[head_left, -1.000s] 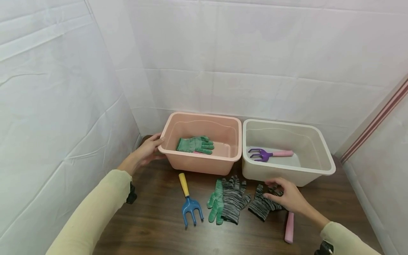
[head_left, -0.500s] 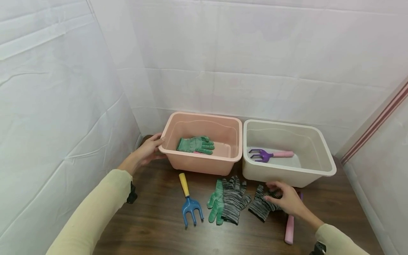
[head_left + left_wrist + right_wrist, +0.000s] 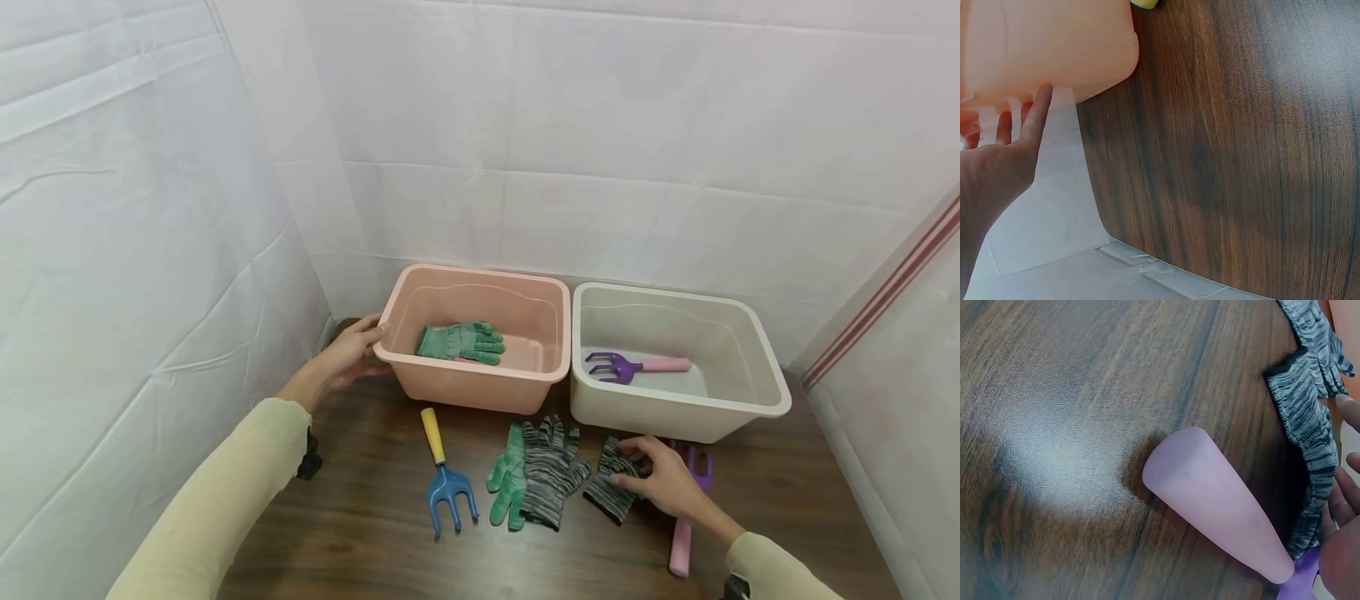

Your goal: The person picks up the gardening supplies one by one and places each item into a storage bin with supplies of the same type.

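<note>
At the pink plastic bin (image 3: 472, 392), my left hand (image 3: 347, 354) holds the left end, with the thumb over the rim and the fingers against the outer wall (image 3: 1085, 37). My right hand (image 3: 667, 479) is over a grey-black knit glove (image 3: 611, 492), thumb and fingertips apart; whether they touch the fabric I cannot tell. The hand covers part of that glove. Just left lies another grey-black glove (image 3: 551, 475), overlapping a green glove (image 3: 507, 483). Beside my right hand, a purple hand fork with a pink handle (image 3: 680, 546) lies partly hidden; its handle (image 3: 1216, 500) fills the right wrist view.
A white bin (image 3: 675, 408) stands right of the pink one, with a purple hand fork (image 3: 618, 367) inside. The pink bin contains a green glove (image 3: 457, 342) and something pink under it. On the wooden table (image 3: 352, 517) lies a blue fork with a yellow handle (image 3: 432, 433).
My right hand has shifted slightly left and toward me over the grey-black glove, uncovering the purple tines beside it. The left hand stays on the pink bin.
</note>
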Demonstrator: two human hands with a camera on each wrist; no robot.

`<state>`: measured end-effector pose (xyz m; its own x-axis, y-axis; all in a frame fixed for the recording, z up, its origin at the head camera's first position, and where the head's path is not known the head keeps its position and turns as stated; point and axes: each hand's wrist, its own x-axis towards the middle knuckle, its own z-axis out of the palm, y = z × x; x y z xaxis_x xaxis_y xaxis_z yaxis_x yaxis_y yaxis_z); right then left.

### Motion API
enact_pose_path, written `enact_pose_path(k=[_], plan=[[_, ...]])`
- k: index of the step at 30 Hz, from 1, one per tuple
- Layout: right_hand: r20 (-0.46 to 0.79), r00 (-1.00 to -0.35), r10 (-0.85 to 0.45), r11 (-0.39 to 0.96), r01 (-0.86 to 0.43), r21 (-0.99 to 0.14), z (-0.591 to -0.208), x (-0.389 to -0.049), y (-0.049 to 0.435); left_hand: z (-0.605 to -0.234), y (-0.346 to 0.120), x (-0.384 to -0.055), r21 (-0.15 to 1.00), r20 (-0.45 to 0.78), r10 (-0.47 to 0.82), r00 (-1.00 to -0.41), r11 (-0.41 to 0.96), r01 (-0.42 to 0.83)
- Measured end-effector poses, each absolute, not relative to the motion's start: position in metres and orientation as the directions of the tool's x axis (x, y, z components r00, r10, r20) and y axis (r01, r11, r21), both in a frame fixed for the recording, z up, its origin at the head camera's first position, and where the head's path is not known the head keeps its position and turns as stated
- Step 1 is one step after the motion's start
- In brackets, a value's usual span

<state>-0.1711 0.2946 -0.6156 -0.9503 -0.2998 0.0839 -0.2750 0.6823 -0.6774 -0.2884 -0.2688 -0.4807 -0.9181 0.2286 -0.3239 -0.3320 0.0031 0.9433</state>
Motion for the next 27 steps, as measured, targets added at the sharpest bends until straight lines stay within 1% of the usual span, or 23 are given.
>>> enact_pose_path(k=[5,8,18,27], plan=[[0.108,-0.939,-0.327,0.716,-0.321,-0.620,-0.622,-0.170,0.294,-0.481,-0.269,-0.289,0.945,-0.318,0.234,-0.919,0.001,-0.327],[0.120,-0.936,-0.330,0.722,-0.333,-0.607,-0.622,-0.170,0.292,-0.481,-0.268,-0.289,0.946,-0.315,0.236,-0.919,0.005,-0.323],[0.081,-0.946,-0.315,0.766,-0.304,-0.566,-0.622,-0.170,0.288,-0.482,-0.269,-0.289,0.945,-0.322,0.224,-0.920,0.010,-0.328],[0.133,-0.938,-0.321,0.777,-0.341,-0.528,-0.623,-0.169,0.283,-0.481,-0.270,-0.287,0.946,-0.313,0.239,-0.919,-0.005,-0.323]])
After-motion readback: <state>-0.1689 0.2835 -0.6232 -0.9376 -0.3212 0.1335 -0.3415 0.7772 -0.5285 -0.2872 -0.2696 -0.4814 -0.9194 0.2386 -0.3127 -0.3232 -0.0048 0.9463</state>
